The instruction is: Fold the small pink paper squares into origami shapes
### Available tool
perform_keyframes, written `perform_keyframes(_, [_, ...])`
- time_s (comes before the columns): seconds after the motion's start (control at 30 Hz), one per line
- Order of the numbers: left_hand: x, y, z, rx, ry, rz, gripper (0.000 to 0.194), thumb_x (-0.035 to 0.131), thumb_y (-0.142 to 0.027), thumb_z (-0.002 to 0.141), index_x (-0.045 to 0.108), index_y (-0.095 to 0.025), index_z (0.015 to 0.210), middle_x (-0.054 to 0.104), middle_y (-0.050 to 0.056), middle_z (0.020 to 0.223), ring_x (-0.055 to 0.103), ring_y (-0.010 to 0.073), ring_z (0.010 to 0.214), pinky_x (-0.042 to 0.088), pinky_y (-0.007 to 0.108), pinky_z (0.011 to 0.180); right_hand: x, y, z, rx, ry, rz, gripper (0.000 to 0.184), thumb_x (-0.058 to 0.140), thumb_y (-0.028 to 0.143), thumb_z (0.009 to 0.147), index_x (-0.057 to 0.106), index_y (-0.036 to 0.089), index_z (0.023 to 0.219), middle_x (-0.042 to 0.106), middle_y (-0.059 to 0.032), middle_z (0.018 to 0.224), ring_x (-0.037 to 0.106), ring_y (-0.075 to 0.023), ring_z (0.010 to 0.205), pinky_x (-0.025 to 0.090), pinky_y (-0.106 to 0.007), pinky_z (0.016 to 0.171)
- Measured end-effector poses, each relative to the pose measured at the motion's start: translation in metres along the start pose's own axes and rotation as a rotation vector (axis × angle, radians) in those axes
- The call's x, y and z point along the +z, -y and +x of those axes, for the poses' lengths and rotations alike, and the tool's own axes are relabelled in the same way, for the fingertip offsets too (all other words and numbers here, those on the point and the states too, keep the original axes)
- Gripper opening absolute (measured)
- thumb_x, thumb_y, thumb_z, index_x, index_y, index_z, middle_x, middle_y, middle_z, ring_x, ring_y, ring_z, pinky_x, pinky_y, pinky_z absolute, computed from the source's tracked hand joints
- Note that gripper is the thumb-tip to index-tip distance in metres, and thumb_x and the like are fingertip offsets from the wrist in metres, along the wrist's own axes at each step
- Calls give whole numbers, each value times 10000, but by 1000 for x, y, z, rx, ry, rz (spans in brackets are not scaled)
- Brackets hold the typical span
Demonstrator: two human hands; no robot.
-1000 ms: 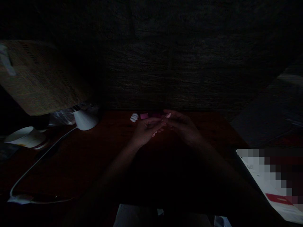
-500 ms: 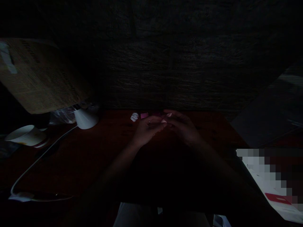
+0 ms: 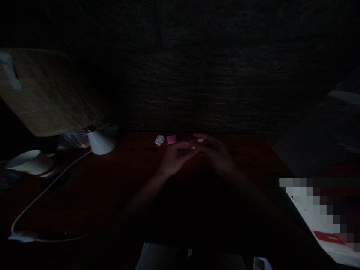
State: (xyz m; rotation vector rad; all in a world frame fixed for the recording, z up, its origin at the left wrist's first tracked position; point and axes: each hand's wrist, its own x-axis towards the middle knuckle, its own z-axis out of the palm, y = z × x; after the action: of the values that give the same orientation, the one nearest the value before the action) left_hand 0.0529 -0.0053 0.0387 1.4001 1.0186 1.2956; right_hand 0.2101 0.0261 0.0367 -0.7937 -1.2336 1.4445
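Observation:
The scene is very dark. My left hand [image 3: 176, 157] and my right hand [image 3: 215, 153] meet fingertip to fingertip over the far middle of a dark red table [image 3: 112, 180]. Their fingers are curled and pinched together around something small and pinkish that I cannot make out. Just behind them lie a pink square piece [image 3: 171, 140] and a small crumpled white piece [image 3: 159, 140].
A white cone-shaped lamp base [image 3: 101, 142] with a white cable [image 3: 42, 195] stands at the left, beside a white cup [image 3: 28, 162] and a brown cardboard box [image 3: 47, 93]. White printed paper [image 3: 326, 228] lies at the right. A dark wall closes the back.
My hands have stayed together at the same spot, with only slight finger shifts. More of the pink piece behind them shows now.

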Motion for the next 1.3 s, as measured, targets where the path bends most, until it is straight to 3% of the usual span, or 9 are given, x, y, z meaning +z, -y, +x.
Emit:
perform_keyframes(0.2, [-2,-2,0,7,-48,-5,219,850,-350,722,736,-195,827,719,22,787,665,170,765,510,277,669,3,3,-1,7,-3,31,435,903,345,632,749,285,1035,781,-19,1016,689,-190,879,511,-328,741])
perform_keyframes(0.4, [-3,-2,-1,15,-139,35,214,837,-311,748,681,-212,855,707,13,785,659,165,701,499,276,617,3,3,-3,28,12,-81,282,872,433,674,798,242,868,753,-23,854,616,-160,743,450,-313,678])
perform_keyframes(0.57, [-1,-2,-2,84,-139,104,178,813,-282,777,665,-220,852,724,33,831,695,205,851,530,292,690,2,3,-4,41,-35,-141,305,857,529,679,814,257,812,737,-18,806,582,-153,707,438,-312,666])
perform_keyframes(0.87, [-1,0,-2,128,-111,177,141,784,-290,820,737,-199,917,746,43,822,690,182,778,527,279,670,2,6,-5,-39,-19,-251,304,791,543,759,823,246,815,746,-29,825,604,-172,755,458,-320,719])
perform_keyframes(1.1, [-3,6,0,208,-143,211,151,749,-309,850,753,-187,939,761,43,805,711,176,733,537,254,585,1,4,-4,-30,-17,-254,356,782,539,753,817,223,911,756,-42,870,599,-160,741,456,-304,688])
perform_keyframes(1.3, [-4,8,-1,277,-146,276,109,748,-250,843,733,-193,935,757,34,815,721,169,740,546,243,592,3,5,-5,-39,-27,-281,336,834,515,706,809,214,852,753,-35,854,611,-164,750,463,-302,697])
